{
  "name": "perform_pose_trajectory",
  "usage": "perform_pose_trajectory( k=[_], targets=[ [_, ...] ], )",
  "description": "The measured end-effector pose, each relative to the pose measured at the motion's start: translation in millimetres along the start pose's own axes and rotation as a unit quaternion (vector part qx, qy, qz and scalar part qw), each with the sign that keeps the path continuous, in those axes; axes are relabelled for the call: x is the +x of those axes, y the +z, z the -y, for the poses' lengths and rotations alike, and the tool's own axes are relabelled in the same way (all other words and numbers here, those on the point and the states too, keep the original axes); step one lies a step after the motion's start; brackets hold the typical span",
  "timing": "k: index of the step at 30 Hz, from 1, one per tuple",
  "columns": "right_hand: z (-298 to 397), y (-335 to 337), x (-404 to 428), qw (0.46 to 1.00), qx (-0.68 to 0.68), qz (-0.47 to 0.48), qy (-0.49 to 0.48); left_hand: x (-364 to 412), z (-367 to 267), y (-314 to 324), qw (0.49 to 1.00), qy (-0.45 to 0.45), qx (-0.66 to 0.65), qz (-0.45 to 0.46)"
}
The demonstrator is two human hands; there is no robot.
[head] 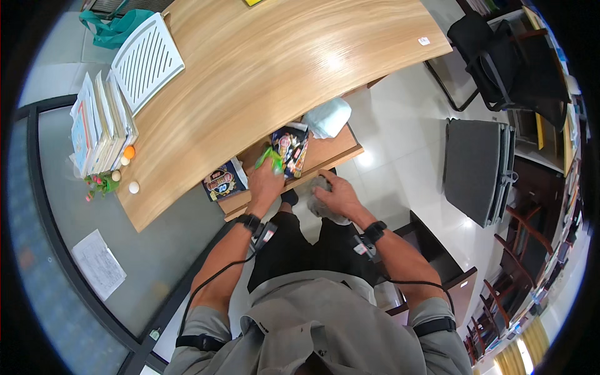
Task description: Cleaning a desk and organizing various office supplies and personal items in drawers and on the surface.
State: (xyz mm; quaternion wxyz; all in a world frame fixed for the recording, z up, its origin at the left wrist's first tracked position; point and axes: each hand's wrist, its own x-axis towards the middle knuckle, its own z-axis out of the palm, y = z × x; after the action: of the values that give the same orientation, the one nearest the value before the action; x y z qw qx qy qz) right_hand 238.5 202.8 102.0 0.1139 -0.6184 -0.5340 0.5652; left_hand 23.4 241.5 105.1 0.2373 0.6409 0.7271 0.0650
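My left hand grips a green plastic packet over an open wooden drawer below the desktop. Just beyond it lies a dark, colourful snack pouch, and a pale blue wrapped bundle sits at the drawer's right end. Another dark printed pouch rests at the left end, partly under the desk edge. In front of the drawer, my right hand is closed around a grey cloth, which hangs above my lap.
The wooden desk spans the view ahead. On its left stand upright papers and folders, a white slotted panel, small balls and a potted plant. A dark open drawer lies right of me, near a folded grey item.
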Motion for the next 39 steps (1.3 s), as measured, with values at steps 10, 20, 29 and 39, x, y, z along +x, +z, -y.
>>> perform_pose_trajectory(
  k=[10,20,29,39],
  targets=[
    [16,-88,84,0.978,0.155,-0.05,0.13,-57,4,-102,0.992,0.112,-0.044,0.024],
    [19,-61,110,0.99,0.013,-0.085,0.114,83,26,-168,0.988,-0.006,0.146,-0.049],
    [92,-106,-12,0.968,0.243,0.06,0.025,4,26,-200,0.984,0.008,-0.018,-0.179],
    [110,-55,22,0.979,0.191,-0.029,-0.062,-93,153,-75,0.857,-0.4,-0.325,0.011]
  ],
)
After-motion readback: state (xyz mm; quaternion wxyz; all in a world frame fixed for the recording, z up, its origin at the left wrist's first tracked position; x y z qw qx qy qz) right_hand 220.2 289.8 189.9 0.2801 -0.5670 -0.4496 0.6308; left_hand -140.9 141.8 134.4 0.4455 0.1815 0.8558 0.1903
